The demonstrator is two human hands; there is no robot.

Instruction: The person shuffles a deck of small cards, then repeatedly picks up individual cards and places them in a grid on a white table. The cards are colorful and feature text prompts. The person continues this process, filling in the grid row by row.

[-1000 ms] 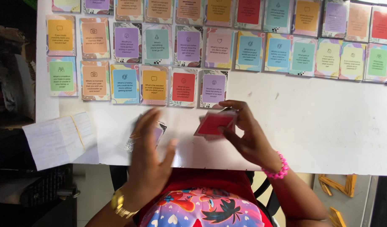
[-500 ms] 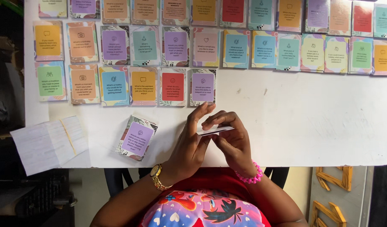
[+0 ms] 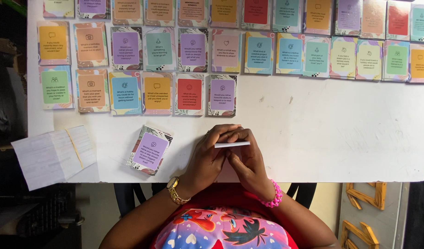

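Far left, a folded paper sheet overhangs the white worktop. Next comes a small card deck, purple face up, lying slanted just beside the left hand. Both hands meet at the near edge: left fingers and right hand fingers clamped on one card, seen edge-on, so its face probably can't be read. Rows of coloured cards line the far side.

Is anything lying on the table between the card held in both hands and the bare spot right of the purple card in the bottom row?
Nothing visible: the white table is bare between the held white-edged card and that spot.
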